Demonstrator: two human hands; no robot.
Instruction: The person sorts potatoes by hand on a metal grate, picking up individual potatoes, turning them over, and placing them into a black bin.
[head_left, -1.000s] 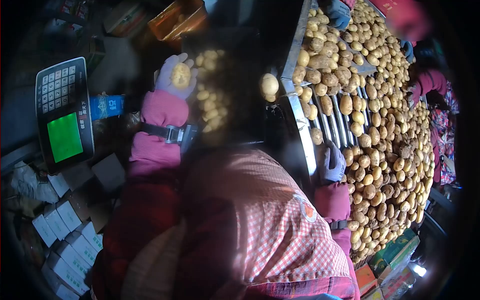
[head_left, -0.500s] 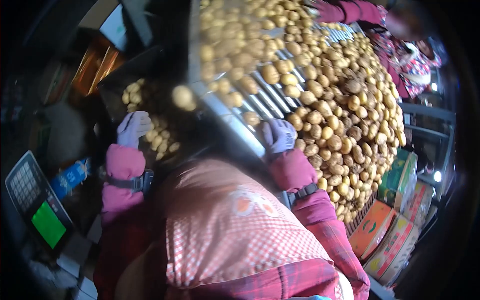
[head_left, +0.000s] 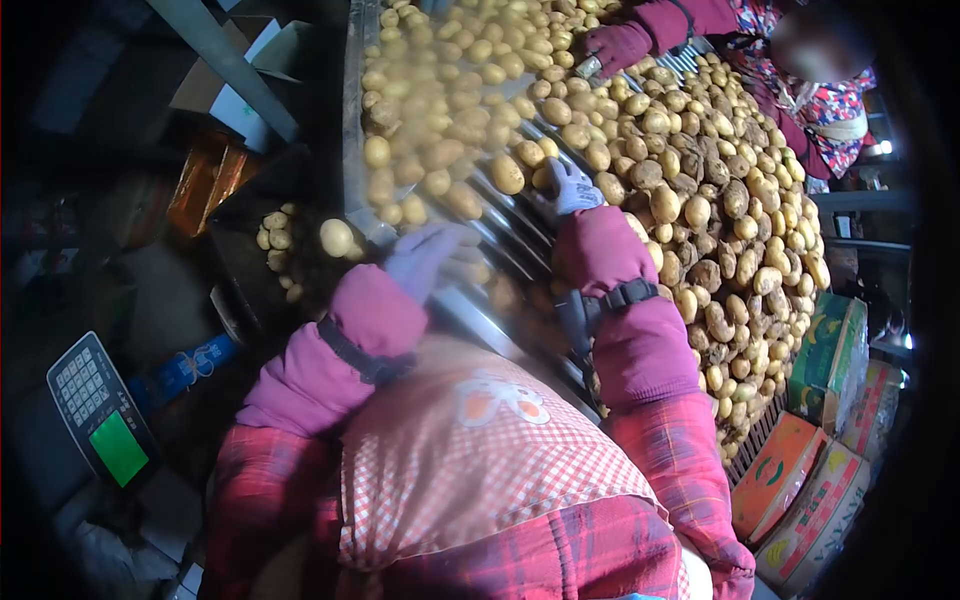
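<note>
Gloves (head_left: pixel 430 258) pale lavender; sleeve covers (head_left: pixel 615 300) pink — apron (head_left: pixel 490 450) red-and-white checked, scale screen (head_left: pixel 118 448) bright green.

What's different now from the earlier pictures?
The left hand has moved from the dark bin to the table's rim; the potato it first held no longer shows there. The right hand has reached from the rim farther in, to potatoes on the slats. The scale's display still glows green.

Slatted metal table (head_left: pixel 355 130) under many loose potatoes (head_left: pixel 697 211)
</note>
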